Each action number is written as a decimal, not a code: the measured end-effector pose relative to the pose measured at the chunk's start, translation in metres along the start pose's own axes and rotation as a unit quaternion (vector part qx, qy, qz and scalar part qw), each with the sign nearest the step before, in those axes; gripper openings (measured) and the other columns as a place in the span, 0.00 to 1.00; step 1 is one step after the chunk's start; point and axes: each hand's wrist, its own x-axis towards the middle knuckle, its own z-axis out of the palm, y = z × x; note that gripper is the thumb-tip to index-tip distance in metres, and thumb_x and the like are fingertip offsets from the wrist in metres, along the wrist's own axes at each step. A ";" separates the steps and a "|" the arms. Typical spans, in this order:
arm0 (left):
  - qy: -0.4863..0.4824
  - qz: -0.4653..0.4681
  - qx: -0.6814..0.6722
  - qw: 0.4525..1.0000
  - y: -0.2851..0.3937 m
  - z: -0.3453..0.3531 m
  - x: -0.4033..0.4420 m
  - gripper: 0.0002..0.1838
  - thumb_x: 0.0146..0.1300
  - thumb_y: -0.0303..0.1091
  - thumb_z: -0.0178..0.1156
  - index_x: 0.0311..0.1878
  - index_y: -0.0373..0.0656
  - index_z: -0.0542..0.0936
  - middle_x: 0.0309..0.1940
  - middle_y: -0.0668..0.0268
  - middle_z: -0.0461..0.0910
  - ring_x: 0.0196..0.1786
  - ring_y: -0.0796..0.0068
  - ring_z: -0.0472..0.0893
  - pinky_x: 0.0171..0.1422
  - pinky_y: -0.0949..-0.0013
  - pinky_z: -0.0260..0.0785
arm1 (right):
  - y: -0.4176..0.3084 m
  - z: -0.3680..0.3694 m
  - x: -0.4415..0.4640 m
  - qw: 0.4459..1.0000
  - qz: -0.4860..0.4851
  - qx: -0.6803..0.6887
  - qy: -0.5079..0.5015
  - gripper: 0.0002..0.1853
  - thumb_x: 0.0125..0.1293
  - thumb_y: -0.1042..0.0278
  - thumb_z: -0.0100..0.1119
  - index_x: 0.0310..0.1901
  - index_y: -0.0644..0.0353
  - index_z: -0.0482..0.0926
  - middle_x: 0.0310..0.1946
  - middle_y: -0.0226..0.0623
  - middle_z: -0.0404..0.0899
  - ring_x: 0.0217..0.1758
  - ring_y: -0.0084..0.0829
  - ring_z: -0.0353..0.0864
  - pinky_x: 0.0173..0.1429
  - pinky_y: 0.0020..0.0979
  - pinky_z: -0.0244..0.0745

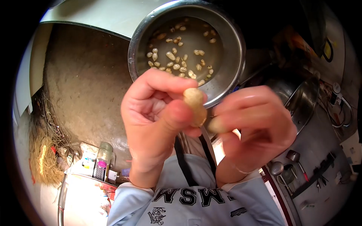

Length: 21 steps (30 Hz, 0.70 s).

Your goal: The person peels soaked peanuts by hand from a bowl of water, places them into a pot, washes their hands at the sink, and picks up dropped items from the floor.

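Tan peanut (194, 103), pinched in left hand (145, 116), between thumb (176, 114) and fingers (166, 80)

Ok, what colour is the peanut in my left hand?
The peanut is pale yellowish tan, showing best in the head view.

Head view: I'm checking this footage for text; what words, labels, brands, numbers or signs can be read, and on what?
"MSM", on the shirt, upside down; a neighbouring letter is partly hidden.
Small script, also on the shirt: too small to read.
Lower-left clutter: any print unreadable.
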 end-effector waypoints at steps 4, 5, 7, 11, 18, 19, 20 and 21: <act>0.013 -0.037 0.001 0.999 -0.006 0.000 0.000 0.20 0.49 0.35 0.63 0.41 0.33 0.70 0.30 0.60 0.76 0.28 0.79 0.76 0.25 0.82 0.71 | -0.002 0.008 -0.014 0.981 0.114 0.102 0.118 0.10 0.48 0.76 0.61 0.31 0.67 0.72 0.30 0.45 0.71 0.24 0.22 0.73 0.27 0.16 0.70; 0.003 -0.048 -0.020 0.999 -0.007 -0.001 -0.001 0.21 0.49 0.36 0.64 0.42 0.34 0.70 0.29 0.61 0.75 0.28 0.80 0.76 0.26 0.83 0.70 | -0.001 0.008 -0.016 0.979 0.120 0.115 0.114 0.10 0.48 0.76 0.61 0.31 0.67 0.71 0.31 0.45 0.70 0.25 0.23 0.73 0.28 0.16 0.71; 0.006 -0.075 -0.043 0.996 -0.007 0.002 -0.002 0.22 0.48 0.39 0.64 0.42 0.35 0.69 0.28 0.65 0.74 0.27 0.82 0.74 0.24 0.84 0.67 | 0.001 0.010 -0.018 0.983 0.100 0.116 0.098 0.11 0.48 0.77 0.61 0.32 0.67 0.71 0.33 0.47 0.69 0.27 0.24 0.73 0.29 0.17 0.72; -0.011 -0.068 -0.057 0.996 -0.014 -0.004 0.001 0.20 0.49 0.40 0.64 0.39 0.39 0.68 0.24 0.68 0.71 0.23 0.84 0.71 0.20 0.85 0.61 | 0.002 0.012 -0.016 0.993 0.045 0.090 0.067 0.11 0.46 0.80 0.61 0.31 0.68 0.71 0.33 0.48 0.69 0.30 0.26 0.73 0.32 0.18 0.72; -0.038 -0.081 -0.104 0.991 -0.015 -0.010 0.003 0.16 0.53 0.40 0.60 0.31 0.45 0.63 0.20 0.70 0.66 0.21 0.83 0.67 0.18 0.84 0.57 | 0.004 0.019 -0.019 0.984 0.088 0.124 0.092 0.09 0.47 0.79 0.61 0.30 0.67 0.70 0.34 0.48 0.69 0.29 0.25 0.72 0.32 0.20 0.72; -0.048 -0.092 -0.132 0.986 -0.015 -0.012 0.003 0.14 0.54 0.39 0.59 0.30 0.44 0.63 0.20 0.70 0.66 0.22 0.82 0.69 0.19 0.84 0.59 | 0.003 0.021 -0.019 0.979 0.106 0.138 0.102 0.09 0.47 0.79 0.61 0.30 0.67 0.70 0.34 0.48 0.69 0.29 0.25 0.72 0.32 0.21 0.72; -0.049 -0.091 -0.132 0.986 -0.016 -0.010 0.003 0.14 0.54 0.39 0.59 0.30 0.44 0.63 0.20 0.70 0.66 0.22 0.82 0.69 0.19 0.84 0.59 | 0.001 0.024 -0.017 0.962 0.150 0.190 0.128 0.09 0.45 0.82 0.59 0.30 0.67 0.72 0.31 0.42 0.71 0.30 0.24 0.72 0.32 0.21 0.71; -0.011 -0.088 -0.140 0.986 -0.016 -0.007 0.004 0.13 0.55 0.36 0.58 0.31 0.44 0.63 0.20 0.70 0.67 0.23 0.82 0.69 0.23 0.83 0.62 | 0.000 0.026 -0.016 0.939 0.193 0.241 0.153 0.09 0.44 0.85 0.58 0.30 0.67 0.73 0.29 0.36 0.72 0.31 0.22 0.72 0.32 0.21 0.69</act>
